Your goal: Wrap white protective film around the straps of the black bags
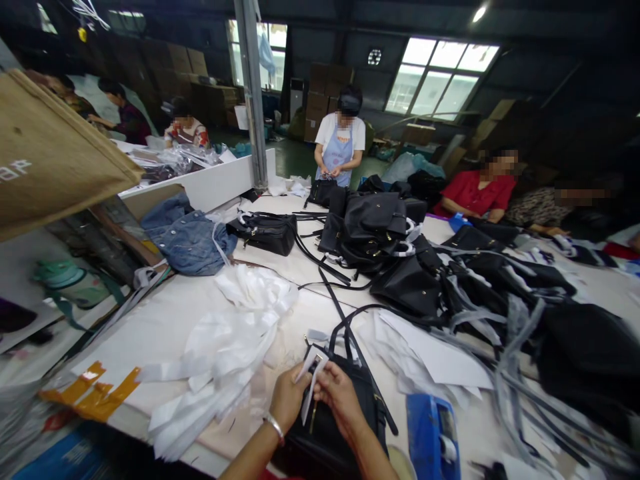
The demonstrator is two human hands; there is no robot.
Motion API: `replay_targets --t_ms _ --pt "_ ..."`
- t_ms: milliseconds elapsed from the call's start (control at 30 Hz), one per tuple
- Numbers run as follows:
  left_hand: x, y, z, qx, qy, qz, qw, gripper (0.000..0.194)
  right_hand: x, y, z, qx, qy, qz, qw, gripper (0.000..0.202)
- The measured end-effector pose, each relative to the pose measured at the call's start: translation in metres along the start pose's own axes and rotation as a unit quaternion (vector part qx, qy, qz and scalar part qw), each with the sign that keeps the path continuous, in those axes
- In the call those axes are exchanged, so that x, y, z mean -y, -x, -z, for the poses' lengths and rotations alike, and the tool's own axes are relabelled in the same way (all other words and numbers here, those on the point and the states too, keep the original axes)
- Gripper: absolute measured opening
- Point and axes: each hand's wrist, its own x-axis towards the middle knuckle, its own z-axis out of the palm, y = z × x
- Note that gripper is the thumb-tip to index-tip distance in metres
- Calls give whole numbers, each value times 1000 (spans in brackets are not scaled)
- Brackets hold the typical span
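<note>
A black handbag [350, 393] with thin straps lies in front of me at the table's near edge. Over its top, my left hand [289, 395] and my right hand [337, 393] are close together. Between them is a white paper strip [309, 387], folded round a small metal fitting on the bag. The left fingers pinch the strip's left side, and the right thumb and fingers pinch its other side. A gold zipper pull [313, 421] hangs just below the hands.
White strips [225, 340] are heaped to the left, beside a denim garment [187, 233]. Black bags [375, 223] pile up ahead and to the right. White sheets [425, 353] and a blue tape dispenser [433, 437] lie at right. A co-worker [340, 143] stands across the table.
</note>
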Motion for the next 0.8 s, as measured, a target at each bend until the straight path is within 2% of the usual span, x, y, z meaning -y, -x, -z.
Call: replay_targets --t_ms 67,133,300,433,500,567,667,800 --pt "-1 2 -5 -12 -40 -21 999 37 -1 -10 -1 -24 50 27 998 36" --pt "-4 4 -8 -7 -37 -16 999 37 2 -16 -1 -46 98 45 993 34" --pt "-9 11 -11 41 133 65 988 44 11 -20 -1 -67 154 28 985 33" --pt "-6 7 -14 -18 173 78 982 44 14 -17 -6 -68 200 59 976 34" --pt "-4 3 -13 -26 170 77 982 42 18 -14 -8 -56 173 45 982 34" --pt "-4 0 -11 -15 148 63 987 39 24 -11 -9 -37 113 16 993 34" --pt "-4 0 -6 -15 51 4 999 31 26 -9 -6 -31 59 -11 998 35" --pt "0 4 -4 -42 -71 -49 995 27 18 -10 -5 -98 124 3 987 36"
